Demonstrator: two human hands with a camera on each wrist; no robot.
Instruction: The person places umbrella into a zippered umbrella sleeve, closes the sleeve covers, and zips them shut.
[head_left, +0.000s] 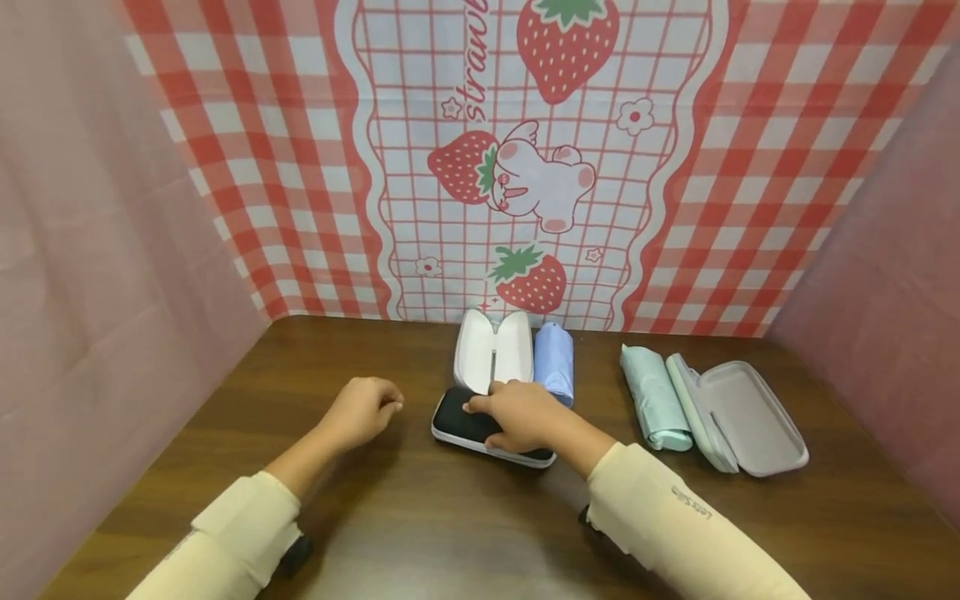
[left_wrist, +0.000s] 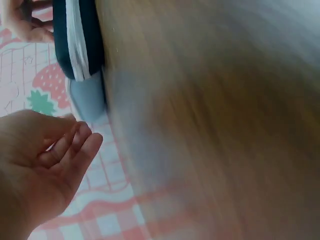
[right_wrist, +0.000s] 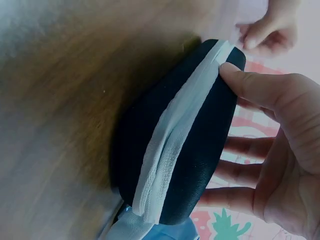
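A black zippered case (head_left: pixel 467 417) with a white zipper band lies closed on the wooden table, near the middle. My right hand (head_left: pixel 521 414) is over it from the right. In the right wrist view the thumb of that hand (right_wrist: pixel 295 130) presses the case (right_wrist: pixel 200 145) by its zipper, while the other fingers reach across its top. To the left of the case my left hand (head_left: pixel 362 411) hovers apart from it, fingers loosely bent, holding nothing. The left wrist view shows the left hand (left_wrist: pixel 45 165) with the zippered end of the case beyond.
Behind the black case stands an opened white case (head_left: pixel 474 354), beside a blue wrapped roll (head_left: pixel 555 362). Farther right lie a mint-green wrapped bundle (head_left: pixel 651 396) and an opened grey-lined case (head_left: pixel 757 421). A checked strawberry cloth (head_left: pixel 315 167) hangs at the back.
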